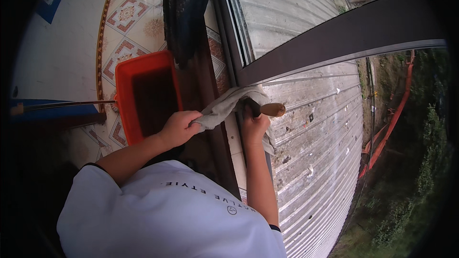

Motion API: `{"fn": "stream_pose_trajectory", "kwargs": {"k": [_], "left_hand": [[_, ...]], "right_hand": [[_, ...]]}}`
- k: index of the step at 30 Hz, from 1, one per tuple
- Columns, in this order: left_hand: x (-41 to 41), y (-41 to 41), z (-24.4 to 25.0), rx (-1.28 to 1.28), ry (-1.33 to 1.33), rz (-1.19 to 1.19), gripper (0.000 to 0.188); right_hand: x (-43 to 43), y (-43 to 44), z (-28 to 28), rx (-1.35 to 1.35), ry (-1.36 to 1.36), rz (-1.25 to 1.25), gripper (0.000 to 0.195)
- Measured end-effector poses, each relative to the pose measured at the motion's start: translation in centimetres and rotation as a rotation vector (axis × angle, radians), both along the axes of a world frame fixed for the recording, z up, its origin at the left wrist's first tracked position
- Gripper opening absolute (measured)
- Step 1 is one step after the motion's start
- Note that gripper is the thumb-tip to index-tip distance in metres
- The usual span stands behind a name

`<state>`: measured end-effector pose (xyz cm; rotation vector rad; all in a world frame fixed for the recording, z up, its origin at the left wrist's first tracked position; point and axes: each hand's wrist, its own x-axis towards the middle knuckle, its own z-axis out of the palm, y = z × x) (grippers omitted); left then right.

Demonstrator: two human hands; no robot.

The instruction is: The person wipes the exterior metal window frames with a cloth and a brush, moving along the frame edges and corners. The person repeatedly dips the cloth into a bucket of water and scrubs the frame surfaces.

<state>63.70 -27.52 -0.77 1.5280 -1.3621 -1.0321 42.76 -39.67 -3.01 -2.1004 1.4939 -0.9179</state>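
A damp-looking grey cloth [222, 109] stretches between my hands across the window sill. My left hand [179, 127] pinches its near end, beside the red plastic tub [122, 104]. My right hand [255, 127] grips a dark handle with a rounded wooden end [272, 109]. The cloth lies around and behind that handle, and part of it hangs over the outer edge of the sill. Whatever is at the handle's other end is hidden by cloth and fingers. The inside of the tub is dark, so its contents cannot be told.
A dark window frame [322, 34] with glass rises beyond my hands. Outside lies a corrugated roof [315, 143] with scattered debris. A dark curtain [186, 10] hangs above the tub. A pole [68, 105] reaches the tub's left side over the patterned floor tiles [126, 13].
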Motion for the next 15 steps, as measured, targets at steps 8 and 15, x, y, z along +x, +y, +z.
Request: {"fn": "stream_pose_trajectory", "kwargs": {"k": [8,15], "left_hand": [[-1.2,2.6,-0.4,0.105,-0.33,-0.34,0.015],[-4.7,4.9,0.6,0.187,-0.503,-0.661,0.019]], "right_hand": [[-6.2,4.3,0.6,0.165,-0.056,-0.054,0.014],[-17.4,16.8,0.6,0.456,-0.292,-0.303,0.019]]}}
